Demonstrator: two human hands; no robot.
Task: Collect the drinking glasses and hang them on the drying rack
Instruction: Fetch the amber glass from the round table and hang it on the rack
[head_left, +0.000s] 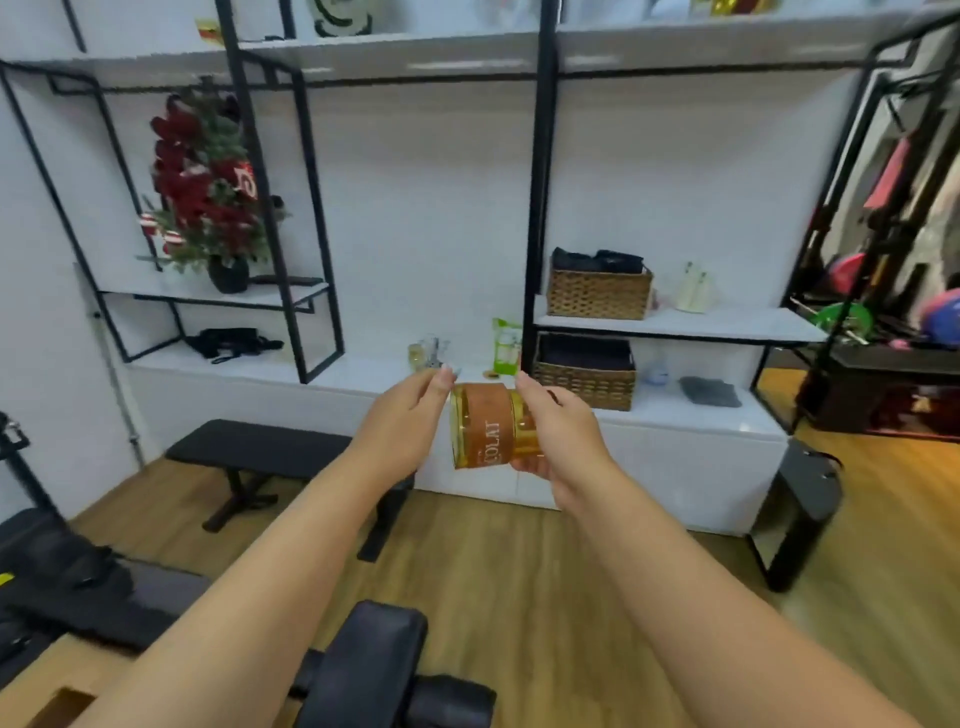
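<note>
An amber drinking glass (485, 426) with a brown printed band lies on its side in the air between my hands, in the middle of the view. My right hand (553, 431) grips its right end from behind. My left hand (410, 423) is at its left rim, fingers apart, fingertips touching or nearly touching the rim. On the white counter behind stands a small rack (430, 354) with clear and yellowish glasses on it, blurred.
A white counter (363, 376) runs along the wall with black-framed shelves, wicker baskets (586, 378), a green packet (506, 346) and a grey cloth (710, 392). A black bench (260, 447) and a padded bench (374, 665) stand on the wooden floor in front of me.
</note>
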